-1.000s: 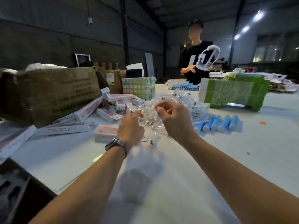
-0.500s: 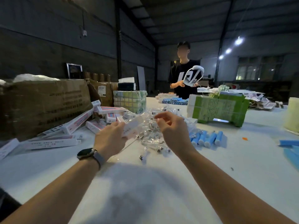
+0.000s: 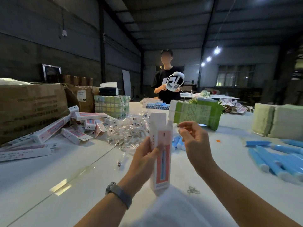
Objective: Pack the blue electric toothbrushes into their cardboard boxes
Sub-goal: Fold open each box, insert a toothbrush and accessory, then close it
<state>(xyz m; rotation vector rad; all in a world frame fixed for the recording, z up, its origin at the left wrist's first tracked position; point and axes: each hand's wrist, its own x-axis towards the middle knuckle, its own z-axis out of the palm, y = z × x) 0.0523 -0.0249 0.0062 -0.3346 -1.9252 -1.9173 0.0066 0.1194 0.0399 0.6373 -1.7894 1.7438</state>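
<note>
Left hand point(image 3: 144, 158) has its fingers wrapped around a tall pink-and-white box point(image 3: 161, 154), holding it upright above the table point(image 3: 57, 177), top flaps standing open. Right hand point(image 3: 194, 141) sits just right of the box's open top, thumb and forefinger pinched together; whether anything is between them, I cannot tell. A watch point(image 3: 118, 193) rides the left wrist. Just behind the box lies a heap of small clear plastic packets point(image 3: 127, 130), and a few blue toothbrushes point(image 3: 177, 143) peek out between box and right hand. Further right of the box, a bigger pile of blue toothbrushes point(image 3: 275, 158) lies on the table. Left of the box, more pink-and-white boxes point(image 3: 75, 126) are scattered in front of a big brown carton point(image 3: 31, 108). Far behind the box, a person point(image 3: 167, 82) in a black shirt holds a white hoop-shaped object.
</note>
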